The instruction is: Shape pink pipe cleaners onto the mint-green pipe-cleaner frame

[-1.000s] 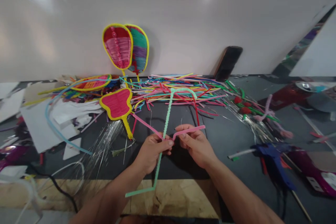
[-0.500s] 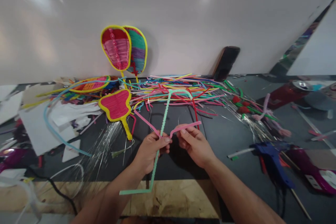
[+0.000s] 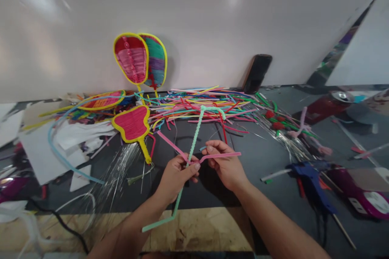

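Observation:
My left hand (image 3: 179, 174) is closed, pinching a mint-green pipe cleaner (image 3: 196, 133) where a pink pipe cleaner (image 3: 172, 144) crosses it. The green one has a twisted upper part, a bend to the right at its top and a bent lower end pointing left. One pink arm slants up to the left; the other runs right across the fingers of my right hand (image 3: 225, 166). That hand is closed, its fingers curled at this pink arm; the exact contact is partly hidden. A red pipe cleaner (image 3: 224, 131) shows just beyond the right hand.
Behind my hands lies a heap of coloured pipe cleaners (image 3: 194, 103). A pink-and-yellow fan (image 3: 132, 123) lies to the left; two more lean on the wall. A phone (image 3: 257, 73), a red can (image 3: 330, 107) and a blue glue gun (image 3: 314, 186) are on the right.
The pink right arm has dropped and now lies lower across my right fingers, more level. The green pipe cleaner has shifted slightly right and its lower end has tilted.

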The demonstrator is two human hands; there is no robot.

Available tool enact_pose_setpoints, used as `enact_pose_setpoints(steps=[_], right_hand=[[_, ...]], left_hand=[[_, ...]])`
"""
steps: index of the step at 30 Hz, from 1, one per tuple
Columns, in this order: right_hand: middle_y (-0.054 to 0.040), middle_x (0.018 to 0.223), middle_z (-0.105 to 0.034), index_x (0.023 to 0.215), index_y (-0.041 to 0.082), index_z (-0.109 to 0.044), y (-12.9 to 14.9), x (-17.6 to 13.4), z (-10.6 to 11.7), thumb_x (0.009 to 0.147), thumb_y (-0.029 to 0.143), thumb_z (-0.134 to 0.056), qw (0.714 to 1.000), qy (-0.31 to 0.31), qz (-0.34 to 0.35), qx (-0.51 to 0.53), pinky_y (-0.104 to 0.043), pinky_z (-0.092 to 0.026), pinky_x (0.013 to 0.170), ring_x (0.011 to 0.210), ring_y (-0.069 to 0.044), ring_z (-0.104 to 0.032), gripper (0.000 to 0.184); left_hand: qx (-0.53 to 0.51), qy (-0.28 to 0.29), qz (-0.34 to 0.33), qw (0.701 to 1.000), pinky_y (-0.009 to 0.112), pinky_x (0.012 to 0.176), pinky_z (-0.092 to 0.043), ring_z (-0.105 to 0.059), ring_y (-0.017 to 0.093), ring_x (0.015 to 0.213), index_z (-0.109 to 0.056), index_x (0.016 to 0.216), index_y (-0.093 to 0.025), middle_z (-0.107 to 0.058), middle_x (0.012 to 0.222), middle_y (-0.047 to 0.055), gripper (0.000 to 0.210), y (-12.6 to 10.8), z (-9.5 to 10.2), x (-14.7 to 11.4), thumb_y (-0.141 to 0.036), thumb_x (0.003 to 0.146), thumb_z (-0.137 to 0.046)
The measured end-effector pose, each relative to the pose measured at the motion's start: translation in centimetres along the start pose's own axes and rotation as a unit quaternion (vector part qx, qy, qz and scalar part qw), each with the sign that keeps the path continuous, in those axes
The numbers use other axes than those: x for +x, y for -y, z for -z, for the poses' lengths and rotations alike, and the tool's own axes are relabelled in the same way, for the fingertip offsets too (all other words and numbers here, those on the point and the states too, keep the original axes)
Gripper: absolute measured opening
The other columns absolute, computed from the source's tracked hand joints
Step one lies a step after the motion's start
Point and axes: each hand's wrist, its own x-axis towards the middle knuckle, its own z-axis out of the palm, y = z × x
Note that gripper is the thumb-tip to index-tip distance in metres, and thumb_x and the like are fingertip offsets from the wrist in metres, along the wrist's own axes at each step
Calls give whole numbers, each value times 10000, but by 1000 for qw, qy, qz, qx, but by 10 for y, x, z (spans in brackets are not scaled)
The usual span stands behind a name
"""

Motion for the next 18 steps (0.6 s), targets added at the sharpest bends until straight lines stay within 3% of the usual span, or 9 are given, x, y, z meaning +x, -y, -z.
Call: enact_pose_setpoints(steps=[5,12,18], right_hand=[[2,678,-660,885,180,-609,2,-2,0,700,347,-706,995,-11,43,-89,-187,-339,429,437,-49,-444,268],[1,661,-628,832,179,-612,3,-2,0,755,376,-627,974,-22,101,-204,-223,-412,490,573,-118,-573,212],[9,633,-618,806,184,-597,1,-1,1,759,382,-617,969,-16,98,-227,-229,-382,473,517,-108,-528,205]], left_hand=[[-7,1,25,1000,209,452,-493,-581,97,540,-629,817,-133,-659,783,42,339,-1,-1,0,-461,734,-631],[-12,12,38,999,207,462,-490,-604,101,511,-634,805,-125,-703,791,71,323,1,-1,-1,-443,744,-632],[-16,9,36,999,210,481,-492,-599,101,501,-641,783,-119,-701,729,65,323,0,-1,-1,-438,734,-647]])
